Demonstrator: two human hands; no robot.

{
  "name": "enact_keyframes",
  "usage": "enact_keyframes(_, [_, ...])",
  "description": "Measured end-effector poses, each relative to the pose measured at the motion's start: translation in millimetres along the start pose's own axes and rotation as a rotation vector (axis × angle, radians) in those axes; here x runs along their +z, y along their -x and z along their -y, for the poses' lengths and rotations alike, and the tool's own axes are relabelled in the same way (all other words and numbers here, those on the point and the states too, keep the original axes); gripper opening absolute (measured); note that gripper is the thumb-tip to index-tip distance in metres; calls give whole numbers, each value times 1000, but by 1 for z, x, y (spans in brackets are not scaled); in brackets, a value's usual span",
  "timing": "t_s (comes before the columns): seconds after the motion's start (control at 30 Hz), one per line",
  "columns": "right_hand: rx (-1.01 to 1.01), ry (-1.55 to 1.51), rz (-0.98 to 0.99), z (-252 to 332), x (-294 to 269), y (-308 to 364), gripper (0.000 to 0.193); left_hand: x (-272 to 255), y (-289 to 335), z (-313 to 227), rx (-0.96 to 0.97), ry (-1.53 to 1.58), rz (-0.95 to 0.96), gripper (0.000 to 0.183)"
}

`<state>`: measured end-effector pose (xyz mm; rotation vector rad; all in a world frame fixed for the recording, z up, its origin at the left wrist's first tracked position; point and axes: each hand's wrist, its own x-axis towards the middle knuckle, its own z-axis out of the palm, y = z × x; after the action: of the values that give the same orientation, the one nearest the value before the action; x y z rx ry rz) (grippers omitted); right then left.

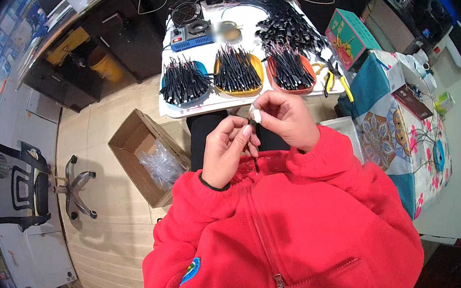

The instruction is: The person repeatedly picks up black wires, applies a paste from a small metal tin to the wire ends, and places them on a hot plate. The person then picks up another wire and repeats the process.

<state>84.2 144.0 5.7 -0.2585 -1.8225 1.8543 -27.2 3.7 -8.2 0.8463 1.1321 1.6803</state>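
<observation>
Both hands meet just past the front edge of a white table [193, 109], above my lap. My left hand [225, 151] pinches a thin black cable [256, 165], whose tail hangs below the fingers. My right hand [287, 120] is closed beside it, thumb and fingers around a small white piece [257, 116] that looks like a connector or tag. Fingers hide where the two meet. Ahead stand a blue basket [202, 68], a yellow basket [260, 72] and a red basket [311, 69], each packed with short black cables.
A heap of black cables [285, 23] lies at the back right, near yellow-handled pliers [346, 88]. A blue device [189, 40] and fan [187, 13] stand back left. On the floor, a cardboard box [122, 134] holds clear plastic bags [162, 165]. A chair [21, 183] stands left.
</observation>
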Motion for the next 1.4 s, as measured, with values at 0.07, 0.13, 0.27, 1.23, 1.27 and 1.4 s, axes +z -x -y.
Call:
enact_keyframes(0.07, [47,-66,27,-5,3,-2,11,-4,-4,4,-1,45,-6,15])
enact_keyframes(0.13, [81,-99,46,-11,6,-7,10,-4,-6,10,3,99,-71,14])
enact_keyframes(0.27, [121,-112,30,-26,15,-18,9,-19,-3,14,-119,293,-128,10])
enact_keyframes(1.23, [-284,1442,51,-107,59,-154,9,-82,-19,35,163,161,-556,16])
enact_keyframes(1.27, [-286,1414,57,-106,55,-153,9,-82,-19,35,155,167,-558,16])
enact_keyframes(1.4, [-107,1221,-130,-90,1,-150,13,-82,-18,32,120,236,-570,16])
